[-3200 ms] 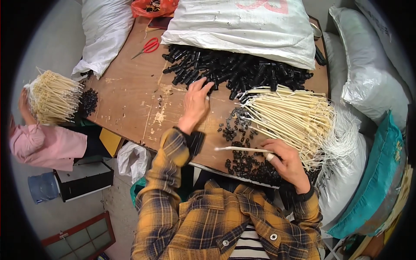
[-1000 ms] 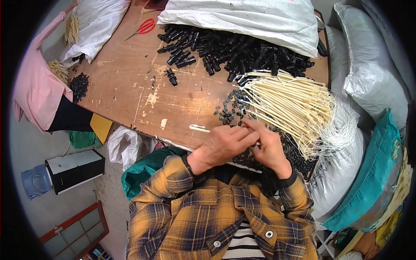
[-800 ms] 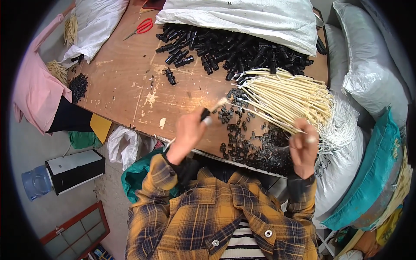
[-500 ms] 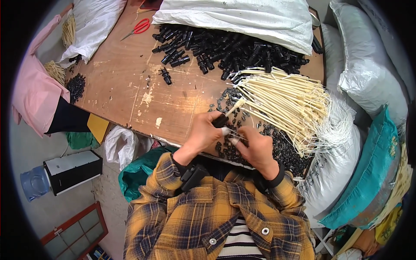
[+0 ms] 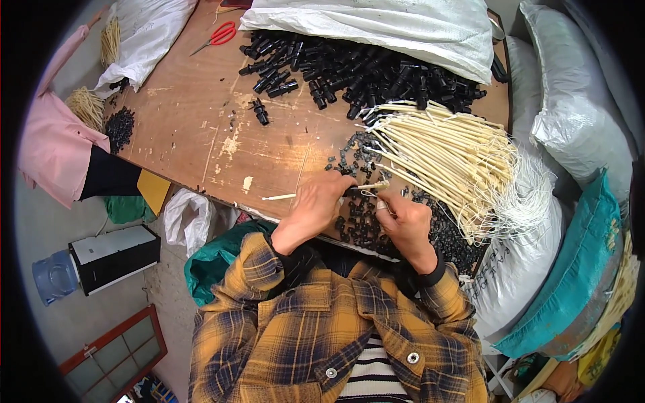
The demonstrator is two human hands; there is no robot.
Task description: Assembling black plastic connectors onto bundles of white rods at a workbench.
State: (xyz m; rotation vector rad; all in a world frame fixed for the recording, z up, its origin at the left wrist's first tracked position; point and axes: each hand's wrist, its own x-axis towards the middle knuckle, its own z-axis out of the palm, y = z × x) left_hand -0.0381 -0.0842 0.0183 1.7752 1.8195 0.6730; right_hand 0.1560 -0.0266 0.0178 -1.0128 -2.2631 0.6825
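Observation:
Above the near table edge, my left hand (image 5: pixel 316 201) is closed around a thin cream rod (image 5: pixel 277 197). One white-tipped end pokes out left of the fist. The rod's knotted far end shows to the right, and a dark part by my fingertips is mostly hidden. My right hand (image 5: pixel 408 221) is closed just below that knotted end, with a white wrap on a digit; a fine string seems to run to it, but what it pinches is too small to make out. Beside it lie small black plastic pieces (image 5: pixel 359 225) and a bundle of similar cream rods (image 5: pixel 443 154) trailing white strings.
Black tubular fittings (image 5: pixel 383 74) are heaped before a white sack (image 5: pixel 376 27). Red-handled scissors (image 5: pixel 220 35) lie at the far left. A person in pink (image 5: pixel 64 148) works at the left edge. Stuffed sacks (image 5: pixel 578 87) crowd the right side.
The cream rod has turned from slanting up and away to lying sideways through my left fist, its white tip now left. My left hand rolled over; my right hand moved slightly right.

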